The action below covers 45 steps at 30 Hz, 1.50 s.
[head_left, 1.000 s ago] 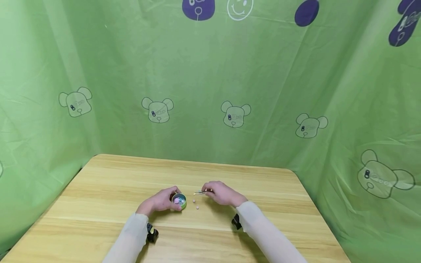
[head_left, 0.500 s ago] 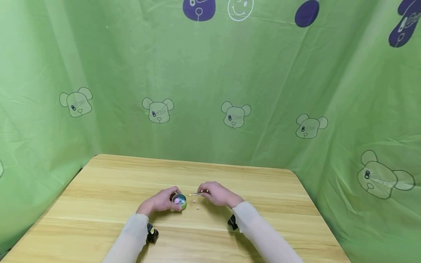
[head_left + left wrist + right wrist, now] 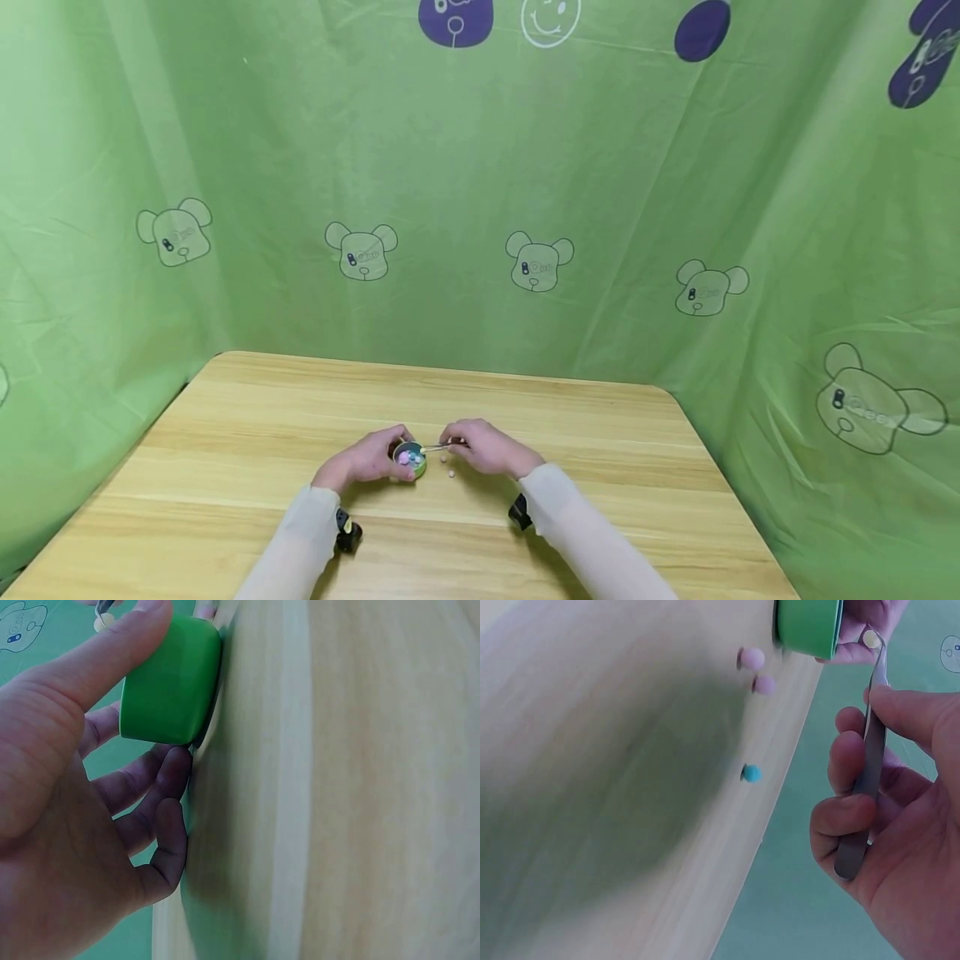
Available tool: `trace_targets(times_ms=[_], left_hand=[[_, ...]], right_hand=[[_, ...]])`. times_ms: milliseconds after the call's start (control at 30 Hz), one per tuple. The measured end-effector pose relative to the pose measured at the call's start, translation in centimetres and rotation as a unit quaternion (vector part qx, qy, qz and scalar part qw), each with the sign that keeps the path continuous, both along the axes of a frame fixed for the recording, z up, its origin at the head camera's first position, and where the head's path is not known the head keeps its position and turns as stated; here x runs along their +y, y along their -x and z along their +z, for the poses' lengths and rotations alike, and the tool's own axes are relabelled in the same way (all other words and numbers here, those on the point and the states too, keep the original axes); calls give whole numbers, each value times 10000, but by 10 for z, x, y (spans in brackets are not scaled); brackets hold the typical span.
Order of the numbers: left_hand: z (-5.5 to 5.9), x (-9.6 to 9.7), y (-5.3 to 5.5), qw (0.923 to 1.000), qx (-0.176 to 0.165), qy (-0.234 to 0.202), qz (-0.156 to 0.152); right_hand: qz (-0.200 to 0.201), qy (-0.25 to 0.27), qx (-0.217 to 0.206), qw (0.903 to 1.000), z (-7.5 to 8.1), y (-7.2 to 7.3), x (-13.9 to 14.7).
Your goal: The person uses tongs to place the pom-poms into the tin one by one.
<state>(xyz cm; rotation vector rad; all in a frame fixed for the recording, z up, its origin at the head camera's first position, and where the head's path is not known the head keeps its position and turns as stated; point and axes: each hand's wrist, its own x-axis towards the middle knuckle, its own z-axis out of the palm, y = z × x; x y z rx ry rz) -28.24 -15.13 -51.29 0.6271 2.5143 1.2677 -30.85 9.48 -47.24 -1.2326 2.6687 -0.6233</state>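
The right hand (image 3: pixel 486 447) was closed on a pair of metal tweezers (image 3: pixel 871 761), thumb pressing one face and bent fingers the other, with a pale yellow bead (image 3: pixel 871 638) caught at the tips. The left hand (image 3: pixel 369 457) was spread only as wide as a green cup (image 3: pixel 169 686), thumb along one side and fingers about the other, its lower fingers loosely bent. The bead hung by the cup's rim; whether it was over the opening was hard to tell. It looked very light, smooth and round, likely to roll or shoot out if squeezed off-centre, so a grip across its widest part, with light, even pressure, seemed best. The tweezers looked stiff but springy, best held mid-shank. The cup appeared light and rigid, easily nudged, and its side wall offered the surest hold. Small beads (image 3: pixel 405 458), some pink, lay inside it. Beyond, on the wooden table (image 3: pixel 300 392), two pink beads (image 3: pixel 752 658) sat near the cup and a blue bead (image 3: pixel 751 773) farther off; green curtain (image 3: pixel 450 150) stood behind.
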Motion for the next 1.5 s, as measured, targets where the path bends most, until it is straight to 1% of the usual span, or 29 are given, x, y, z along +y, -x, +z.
trace_targets(times_ms=[167, 333, 500, 633, 800, 1033, 1200, 1500], left_hand=[[1, 0, 0, 10000, 57, 5, -6], [1, 1, 0, 10000, 34, 7, 1], [1, 1, -1, 10000, 62, 21, -24], [2, 0, -1, 10000, 21, 17, 6], [1, 0, 0, 10000, 56, 49, -13], [1, 0, -1, 10000, 7, -8, -22], [1, 1, -2, 10000, 45, -5, -49], [1, 1, -1, 10000, -47, -10, 64]], right_hand=[[5, 20, -42, 10000, -2, -1, -4], [13, 95, -124, 9999, -3, -1, -6], [79, 121, -61, 9999, -7, 1, -7], [111, 103, -40, 9999, -8, 1, -8], [112, 41, 3, 9999, -7, 2, -8], [-41, 63, -186, 9998, -6, 2, -10], [-148, 137, -311, 9993, -7, 3, -7], [-389, 75, -143, 9991, -9, 11, 10]])
